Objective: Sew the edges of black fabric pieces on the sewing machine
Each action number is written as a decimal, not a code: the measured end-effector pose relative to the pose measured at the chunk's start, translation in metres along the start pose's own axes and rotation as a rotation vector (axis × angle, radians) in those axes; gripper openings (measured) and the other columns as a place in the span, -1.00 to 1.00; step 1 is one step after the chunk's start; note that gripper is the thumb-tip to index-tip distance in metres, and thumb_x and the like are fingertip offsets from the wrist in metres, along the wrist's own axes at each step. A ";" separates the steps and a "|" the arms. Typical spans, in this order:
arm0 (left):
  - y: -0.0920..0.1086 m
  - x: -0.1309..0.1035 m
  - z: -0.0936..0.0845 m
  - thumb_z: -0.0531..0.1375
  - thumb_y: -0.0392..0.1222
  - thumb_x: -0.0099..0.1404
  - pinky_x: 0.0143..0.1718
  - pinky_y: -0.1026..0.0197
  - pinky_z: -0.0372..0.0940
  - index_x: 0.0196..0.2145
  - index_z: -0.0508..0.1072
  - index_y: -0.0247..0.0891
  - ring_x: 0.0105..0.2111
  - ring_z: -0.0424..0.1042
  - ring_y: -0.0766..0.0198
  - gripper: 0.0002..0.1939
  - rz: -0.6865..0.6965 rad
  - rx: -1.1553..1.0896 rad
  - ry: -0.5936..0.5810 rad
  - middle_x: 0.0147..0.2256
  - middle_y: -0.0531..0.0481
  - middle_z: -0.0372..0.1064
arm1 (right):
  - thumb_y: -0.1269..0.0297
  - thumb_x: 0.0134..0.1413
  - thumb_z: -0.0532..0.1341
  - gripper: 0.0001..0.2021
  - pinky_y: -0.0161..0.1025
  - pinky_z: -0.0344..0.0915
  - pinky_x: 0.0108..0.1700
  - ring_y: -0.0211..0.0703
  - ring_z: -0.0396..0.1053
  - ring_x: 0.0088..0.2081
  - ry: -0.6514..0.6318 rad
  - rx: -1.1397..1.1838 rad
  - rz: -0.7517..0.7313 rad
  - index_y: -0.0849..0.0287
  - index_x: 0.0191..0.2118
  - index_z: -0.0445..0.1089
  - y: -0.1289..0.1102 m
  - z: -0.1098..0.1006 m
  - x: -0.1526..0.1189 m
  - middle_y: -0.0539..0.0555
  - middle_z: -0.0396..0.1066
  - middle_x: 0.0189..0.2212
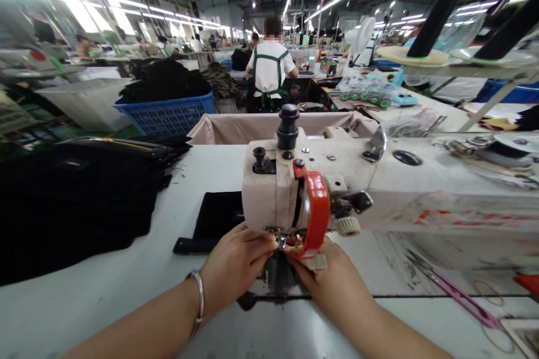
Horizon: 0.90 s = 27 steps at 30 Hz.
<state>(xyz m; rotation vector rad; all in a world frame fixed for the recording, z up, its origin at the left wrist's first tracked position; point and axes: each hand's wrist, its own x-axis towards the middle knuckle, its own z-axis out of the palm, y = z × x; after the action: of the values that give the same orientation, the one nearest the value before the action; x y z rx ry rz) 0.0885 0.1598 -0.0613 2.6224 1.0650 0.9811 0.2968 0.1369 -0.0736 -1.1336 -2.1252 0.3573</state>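
Observation:
A white sewing machine (269, 185) with an orange-red guard (318, 213) stands before me. My left hand (242, 255), a silver bangle at its wrist, has its fingers pressed together at the needle area from the left. Under and behind it lies a folded black fabric piece (217, 216), its near edge rolled or folded over. From the right, my right hand (330, 269) reaches in at the presser foot (279, 241), thumb and fingers closed. The guard and machine head hide part of those fingers, and what they pinch cannot be made out.
Stacked black fabric pieces (84, 196) cover the table's left side. Pink-handled thread snips (458, 294) lie at right. Behind the machine are a cloth-lined bin (236, 126), a blue basket (168, 115) of dark cloth and a co-worker (272, 67) facing away. Thread cones (438, 19) stand upper right.

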 end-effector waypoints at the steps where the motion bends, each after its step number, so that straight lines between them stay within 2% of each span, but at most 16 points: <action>1: -0.001 0.000 0.000 0.11 -0.30 0.36 -0.14 0.11 0.39 -0.28 0.54 -0.21 -0.24 0.48 0.18 -0.81 -0.002 -0.001 -0.003 -0.26 -0.01 0.54 | 0.47 0.19 0.17 -0.86 -0.16 0.36 -0.24 -0.03 0.39 -0.28 -0.004 -0.005 0.011 0.18 -0.22 0.48 0.000 0.000 0.000 0.15 0.47 -0.31; 6: -0.002 0.000 0.001 0.13 -0.34 0.33 -0.13 0.11 0.39 -0.28 0.54 -0.20 -0.24 0.48 0.18 -0.82 -0.014 -0.005 -0.023 -0.28 0.00 0.54 | 0.48 0.19 0.14 -0.83 -0.15 0.37 -0.24 -0.04 0.39 -0.30 0.003 -0.017 0.010 0.17 -0.26 0.49 0.000 0.001 0.000 0.15 0.47 -0.33; 14: -0.002 0.001 0.001 0.15 -0.37 0.30 -0.11 0.09 0.38 -0.28 0.54 -0.20 -0.20 0.49 0.16 -0.82 -0.021 -0.023 -0.011 -0.23 -0.01 0.55 | 0.43 0.23 0.13 -0.82 -0.12 0.37 -0.20 -0.02 0.40 -0.26 0.027 -0.024 0.022 0.19 -0.17 0.48 0.001 0.004 0.000 0.17 0.47 -0.28; 27: -0.004 0.002 0.001 0.20 -0.37 0.26 -0.18 0.11 0.42 -0.29 0.54 -0.17 -0.24 0.51 0.16 -0.84 -0.064 -0.039 -0.025 -0.27 0.02 0.55 | 0.47 0.22 0.16 -0.81 -0.20 0.33 -0.21 -0.08 0.37 -0.24 0.044 -0.007 -0.034 0.11 -0.17 0.49 0.000 0.004 0.003 0.11 0.47 -0.27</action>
<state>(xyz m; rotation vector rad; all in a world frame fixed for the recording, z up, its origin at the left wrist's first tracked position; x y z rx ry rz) 0.0882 0.1637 -0.0627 2.5467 1.1052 0.9433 0.2927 0.1391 -0.0751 -1.0984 -2.1065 0.3064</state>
